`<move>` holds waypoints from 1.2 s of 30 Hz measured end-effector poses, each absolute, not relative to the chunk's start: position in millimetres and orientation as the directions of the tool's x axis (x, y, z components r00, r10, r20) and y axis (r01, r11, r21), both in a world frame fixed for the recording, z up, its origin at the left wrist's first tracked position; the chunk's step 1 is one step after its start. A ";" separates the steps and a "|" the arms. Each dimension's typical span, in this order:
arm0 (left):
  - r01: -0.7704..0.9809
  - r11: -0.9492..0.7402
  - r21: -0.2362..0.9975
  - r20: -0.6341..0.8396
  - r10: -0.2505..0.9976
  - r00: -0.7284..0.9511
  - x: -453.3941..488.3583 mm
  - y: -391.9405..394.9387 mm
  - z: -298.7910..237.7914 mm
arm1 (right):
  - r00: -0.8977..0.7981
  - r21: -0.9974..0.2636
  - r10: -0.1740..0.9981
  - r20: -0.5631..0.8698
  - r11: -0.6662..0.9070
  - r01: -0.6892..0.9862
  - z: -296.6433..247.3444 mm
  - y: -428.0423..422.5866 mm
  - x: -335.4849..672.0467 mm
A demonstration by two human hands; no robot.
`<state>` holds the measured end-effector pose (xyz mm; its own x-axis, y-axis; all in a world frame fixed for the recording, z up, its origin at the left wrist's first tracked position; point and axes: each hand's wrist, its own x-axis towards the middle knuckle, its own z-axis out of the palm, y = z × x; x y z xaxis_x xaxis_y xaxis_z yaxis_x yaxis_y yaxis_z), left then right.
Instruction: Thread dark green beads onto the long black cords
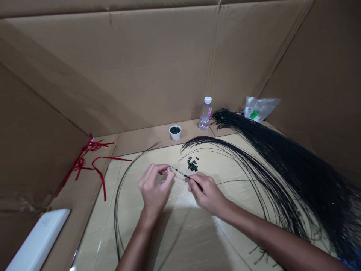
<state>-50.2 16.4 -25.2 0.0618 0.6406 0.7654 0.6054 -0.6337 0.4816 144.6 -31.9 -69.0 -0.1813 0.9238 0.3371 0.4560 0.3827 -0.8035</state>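
Observation:
Stretched between my two hands is a thin dark cord [180, 172] with small dark beads on it. My left hand [154, 181] pinches its upper left end between thumb and fingertips. Closed around the other part, near a few beads, is my right hand [207, 191]. Just beyond the hands lies a small pile of dark green beads [192, 165] on the work surface. A white cup [175, 134] filled with similar dark beads stands farther back.
A water bottle [205, 113] stands at the back. Bundled black cords [282, 152] and loose cords [239, 152] spread to the right, near a plastic bag [260, 108]. Red ribbons [97, 169] and a white object [39, 239] lie left. Cardboard walls [126, 67] enclose the surface.

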 end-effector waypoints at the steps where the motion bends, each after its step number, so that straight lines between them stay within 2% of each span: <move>1: 0.610 -0.631 0.480 0.766 0.640 0.059 -50.6 16.7 -24.9 | -0.202 -0.812 0.923 0.329 0.385 0.439 -69.6 -32.1 145.1; 12: 0.649 -0.599 0.470 0.757 0.652 0.053 -53.0 17.6 -23.8 | -0.347 -0.773 0.878 0.329 0.462 0.435 -73.1 -32.6 145.4; 16: 0.610 -0.582 0.538 0.728 0.686 0.011 -52.6 18.6 -24.5 | -0.300 -0.805 0.893 0.334 0.436 0.402 -69.9 -33.9 145.6; 19: 0.482 -0.544 0.687 0.625 0.781 -0.009 -50.6 20.2 -28.7 | -0.209 -0.839 0.911 0.356 0.410 0.358 -65.8 -34.7 145.9; 21: 0.329 -0.488 0.808 0.507 0.861 0.032 -47.4 20.0 -33.3 | -0.161 -0.853 0.917 0.366 0.399 0.335 -63.6 -34.5 146.1; 23: 0.195 -0.407 0.892 0.380 0.911 0.162 -42.8 18.2 -37.6 | -0.141 -0.852 0.917 0.373 0.399 0.340 -63.0 -34.0 146.1; 25: 0.134 -0.324 0.937 0.268 0.909 0.320 -38.1 15.4 -40.2 | -0.143 -0.843 0.916 0.376 0.402 0.358 -63.8 -33.4 146.3; 27: 0.114 -0.270 0.956 0.203 0.891 0.406 -34.6 13.0 -40.7 | -0.143 -0.838 0.915 0.377 0.403 0.369 -65.2 -33.1 146.6; 36: 0.136 -0.337 0.932 0.263 0.883 0.388 -35.9 15.2 -38.3 | -0.169 -0.811 0.898 0.407 0.440 0.384 -65.3 -33.1 146.6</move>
